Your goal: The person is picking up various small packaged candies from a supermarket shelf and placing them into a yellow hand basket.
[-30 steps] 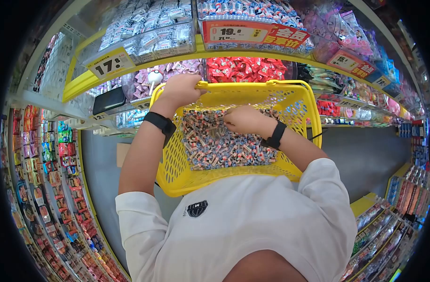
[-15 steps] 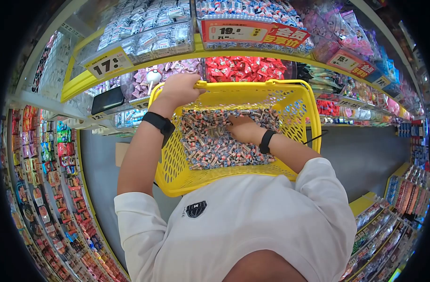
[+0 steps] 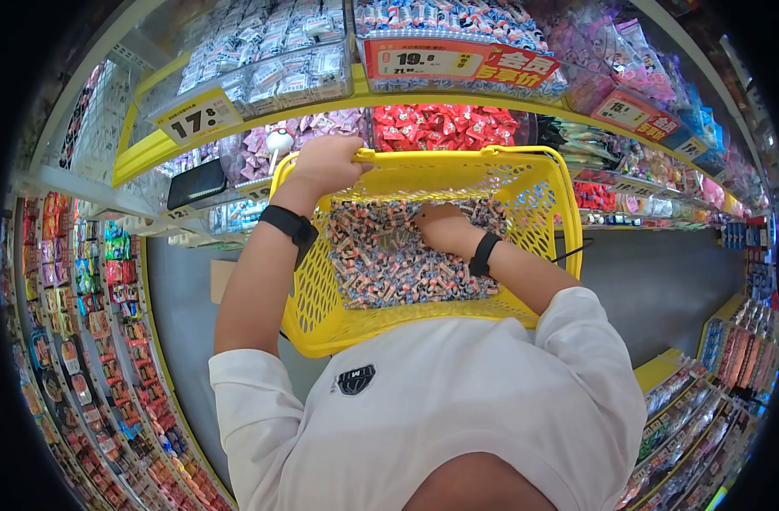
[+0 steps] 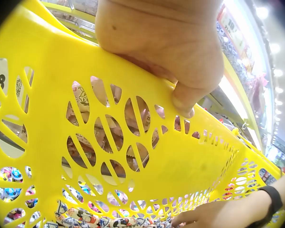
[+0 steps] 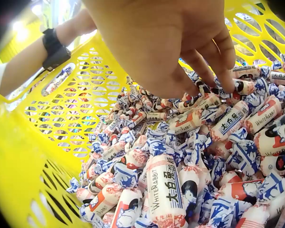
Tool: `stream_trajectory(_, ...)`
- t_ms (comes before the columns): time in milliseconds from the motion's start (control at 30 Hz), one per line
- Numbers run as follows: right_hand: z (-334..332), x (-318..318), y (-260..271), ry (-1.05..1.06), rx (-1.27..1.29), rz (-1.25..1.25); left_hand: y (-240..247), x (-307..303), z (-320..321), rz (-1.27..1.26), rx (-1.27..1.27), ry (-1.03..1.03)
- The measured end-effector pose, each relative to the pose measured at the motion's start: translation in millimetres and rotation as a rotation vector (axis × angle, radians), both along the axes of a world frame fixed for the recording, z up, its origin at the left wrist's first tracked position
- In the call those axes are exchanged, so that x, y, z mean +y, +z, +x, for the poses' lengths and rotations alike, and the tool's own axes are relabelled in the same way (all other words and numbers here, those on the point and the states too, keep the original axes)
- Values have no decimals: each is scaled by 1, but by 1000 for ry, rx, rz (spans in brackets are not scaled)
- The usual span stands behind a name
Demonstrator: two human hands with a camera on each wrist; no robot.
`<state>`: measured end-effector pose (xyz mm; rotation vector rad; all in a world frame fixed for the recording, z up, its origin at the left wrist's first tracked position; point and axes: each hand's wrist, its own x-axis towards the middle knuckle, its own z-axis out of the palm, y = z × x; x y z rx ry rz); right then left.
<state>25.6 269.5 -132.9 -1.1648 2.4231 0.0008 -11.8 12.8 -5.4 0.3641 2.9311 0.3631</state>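
Note:
A yellow plastic shopping basket (image 3: 321, 337) stands in front of the person, with a thick layer of wrapped White Rabbit candies (image 3: 398, 277) inside. The left hand (image 3: 330, 163) grips the far rim at the left; in the left wrist view the thumb (image 4: 184, 100) hooks over the edge onto the basket's inner wall. Down among the candies is the right hand (image 3: 449, 230), palm facing down. Its fingers (image 5: 224, 54) reach into the pile in the right wrist view, loosely extended, with the tips touching candy wrappers (image 5: 185, 121).
Behind the basket rise shelves with bins of red wrapped candies (image 3: 445, 126) and purple packets (image 3: 257, 149). A black flat object (image 3: 196, 182) and a ball-topped stick (image 3: 279, 143) are at the shelf's left. Snack racks (image 3: 83, 341) line the left side.
The right hand has come down and slightly right, deeper into the candies, over the first half second. It has barely moved since. The left hand keeps its grip on the rim.

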Motion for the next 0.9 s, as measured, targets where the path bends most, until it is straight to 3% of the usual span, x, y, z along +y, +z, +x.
stream_trajectory(433, -9, -14, 59, -108, -87, -471, 0, 1, -1, 7, -7, 3)
stream_trajectory(533, -17, -11, 101, -35, -73, -566, -2, 0, 0, 24, 10, -14)
stream_trajectory(633, -23, -7, 148, -99, -30, -659, -2, 0, 0, 35, 5, -12)
stream_trajectory(733, -31, 2, 190, -117, 79, -928, -1, 1, 0, 23, -5, -5)
stream_trajectory(900, -52, 22, 256, -141, 359, -1117, 0, 0, 0, 19, 6, -16)
